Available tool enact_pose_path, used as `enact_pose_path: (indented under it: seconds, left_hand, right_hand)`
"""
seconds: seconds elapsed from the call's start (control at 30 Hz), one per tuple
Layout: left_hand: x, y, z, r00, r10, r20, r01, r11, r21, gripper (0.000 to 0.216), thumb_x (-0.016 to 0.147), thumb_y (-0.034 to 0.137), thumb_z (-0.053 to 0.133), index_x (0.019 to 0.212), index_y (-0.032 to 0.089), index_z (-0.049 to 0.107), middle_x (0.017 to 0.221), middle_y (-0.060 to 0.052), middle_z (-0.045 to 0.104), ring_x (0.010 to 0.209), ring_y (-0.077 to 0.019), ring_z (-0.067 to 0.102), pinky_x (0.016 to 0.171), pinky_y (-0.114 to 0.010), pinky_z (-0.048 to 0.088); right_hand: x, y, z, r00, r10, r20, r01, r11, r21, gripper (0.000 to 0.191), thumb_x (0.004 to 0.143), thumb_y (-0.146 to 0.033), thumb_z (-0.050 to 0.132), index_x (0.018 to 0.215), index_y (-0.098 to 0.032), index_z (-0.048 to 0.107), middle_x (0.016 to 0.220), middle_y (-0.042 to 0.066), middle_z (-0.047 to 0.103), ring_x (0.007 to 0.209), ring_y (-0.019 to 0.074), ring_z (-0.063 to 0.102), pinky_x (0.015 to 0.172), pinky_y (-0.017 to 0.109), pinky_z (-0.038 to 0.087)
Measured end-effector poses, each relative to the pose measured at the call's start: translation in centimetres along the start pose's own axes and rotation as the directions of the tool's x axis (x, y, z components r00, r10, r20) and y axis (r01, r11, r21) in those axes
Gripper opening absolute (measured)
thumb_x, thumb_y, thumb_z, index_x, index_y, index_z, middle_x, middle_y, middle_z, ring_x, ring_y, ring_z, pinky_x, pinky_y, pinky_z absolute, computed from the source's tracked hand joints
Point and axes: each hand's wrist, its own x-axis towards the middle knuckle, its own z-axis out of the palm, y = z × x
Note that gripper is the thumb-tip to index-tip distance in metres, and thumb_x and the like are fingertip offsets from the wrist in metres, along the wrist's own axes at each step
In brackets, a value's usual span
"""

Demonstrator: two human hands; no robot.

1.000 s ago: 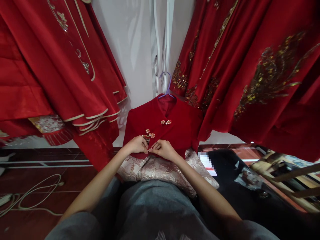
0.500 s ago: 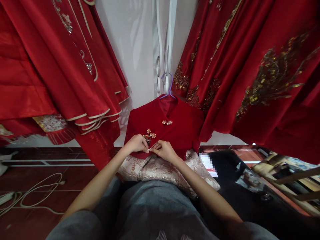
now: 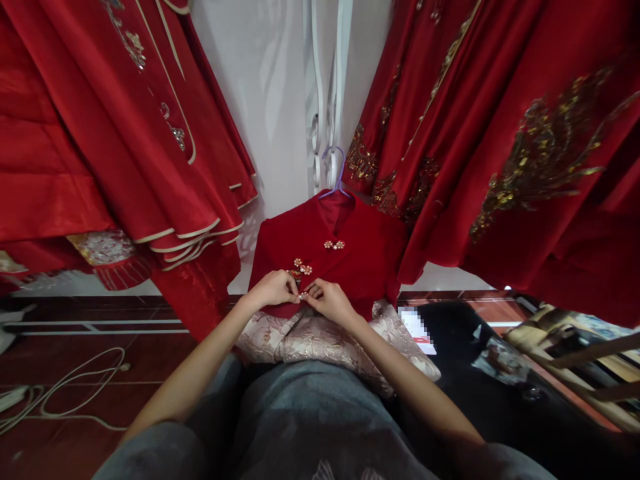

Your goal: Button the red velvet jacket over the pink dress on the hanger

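A small red jacket point(image 3: 350, 263) hangs on a purple hanger point(image 3: 336, 180) in front of me, above a pale brocade skirt point(image 3: 320, 343). Two pearl-and-gold clasps show on its front, one near the collar point(image 3: 333, 245) and one lower point(image 3: 300, 269). My left hand point(image 3: 273, 290) and my right hand point(image 3: 329, 300) meet at the jacket's front edge just below the lower clasp. Both hands are closed in a pinch on a small pearl fastening point(image 3: 303, 296) between their fingertips.
Red embroidered garments hang at the left point(image 3: 115, 133) and right point(image 3: 500, 133), close to my arms. A white wall point(image 3: 270, 100) is behind. A white cable point(image 3: 65, 393) lies on the dark red floor at left. A black bag point(image 3: 500, 373) and wooden furniture point(image 3: 590, 360) sit at right.
Both hands have stayed at the same fastening, with only small finger movements. The view has shifted very slightly.
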Motion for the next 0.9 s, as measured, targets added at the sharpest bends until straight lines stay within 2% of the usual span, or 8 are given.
enact_pose_path:
  seconds: [0.13,0.2,0.3,0.4,0.5,0.6,0.77,0.9]
  left_hand:
    - [-0.9,0.3,-1.5,0.996,-0.034,-0.082,0.039,0.998,0.054,0.024,0.062,0.026,0.076,0.085,0.022,0.07,0.086,0.001,0.072,0.076,-0.015,0.064,0.064,-0.022,0.041]
    - [-1.3,0.4,-2.0,0.997,-0.035,-0.063,0.039,0.997,0.066,0.023,0.063,0.024,0.075,0.085,0.022,0.069,0.085,0.001,0.072,0.076,-0.0144,0.065,0.063,-0.021,0.041]
    - [-1.5,0.9,-1.6,0.999,-0.039,-0.001,0.039,0.996,0.085,0.025,0.061,0.034,0.078,0.082,0.023,0.069,0.083,0.002,0.072,0.077,-0.0153,0.065,0.062,-0.022,0.04]
    - [-1.2,1.8,-0.3,0.999,-0.04,0.012,0.038,0.991,0.131,0.027,0.061,0.04,0.079,0.078,0.023,0.068,0.081,0.002,0.072,0.076,-0.0161,0.066,0.061,-0.022,0.039]
    - [-0.9,2.2,0.7,0.998,-0.063,-0.024,0.066,0.983,0.169,0.019,0.066,0.035,0.077,0.075,0.022,0.067,0.079,0.0,0.072,0.075,-0.0167,0.066,0.061,-0.023,0.039]
    - [-0.7,2.1,0.9,0.995,-0.08,-0.058,0.086,0.99,0.11,0.017,0.065,0.031,0.078,0.074,0.022,0.067,0.078,0.0,0.072,0.075,-0.0167,0.066,0.061,-0.023,0.041]
    - [-0.6,2.0,0.6,0.993,-0.088,-0.084,0.087,0.996,-0.022,0.016,0.06,0.024,0.08,0.07,0.021,0.067,0.073,0.002,0.072,0.072,-0.016,0.067,0.061,-0.022,0.042]
    - [-0.6,2.1,0.3,0.986,-0.121,-0.113,0.119,0.993,-0.018,0.008,0.063,0.023,0.077,0.064,0.021,0.069,0.067,0.002,0.07,0.069,-0.0163,0.066,0.061,-0.024,0.042]
  right_hand:
    - [0.5,-0.1,-3.0,0.999,0.033,-0.014,-0.034,0.999,-0.04,0.006,0.08,-0.024,0.063,0.084,-0.021,0.067,0.082,0.001,0.073,0.071,0.0138,0.068,0.066,0.022,0.051]
    - [0.6,0.0,-4.3,0.998,0.062,-0.013,-0.063,0.996,-0.059,0.006,0.079,-0.021,0.062,0.082,-0.021,0.068,0.081,0.001,0.073,0.071,0.014,0.068,0.066,0.023,0.051]
    - [0.4,0.4,-4.6,0.978,0.135,0.16,-0.128,0.99,-0.053,0.006,0.077,-0.021,0.065,0.082,-0.019,0.069,0.074,0.002,0.072,0.066,0.0147,0.067,0.064,0.023,0.051]
    - [0.1,0.6,-3.0,0.944,0.141,0.298,-0.144,0.99,-0.011,0.018,0.074,-0.025,0.071,0.09,-0.016,0.068,0.077,0.004,0.072,0.069,0.0159,0.068,0.065,0.025,0.052]
    - [0.2,0.8,-1.0,0.968,0.142,0.205,-0.155,0.987,0.049,0.022,0.071,-0.02,0.074,0.089,-0.014,0.062,0.084,0.008,0.072,0.074,0.0159,0.068,0.068,0.025,0.054]
    - [0.5,0.9,0.0,0.979,0.161,0.126,-0.181,0.97,0.165,0.021,0.07,-0.016,0.074,0.083,-0.015,0.057,0.085,0.008,0.071,0.075,0.015,0.069,0.069,0.025,0.055]
    - [0.7,0.9,0.2,0.987,0.152,0.059,-0.162,0.956,0.246,0.02,0.069,-0.016,0.075,0.074,-0.016,0.055,0.082,0.007,0.071,0.075,0.0156,0.069,0.069,0.026,0.055]
    - [0.7,1.0,0.2,0.988,0.14,0.058,-0.15,0.96,0.236,0.021,0.07,-0.025,0.076,0.072,-0.016,0.057,0.081,0.006,0.072,0.071,0.0153,0.069,0.067,0.025,0.054]
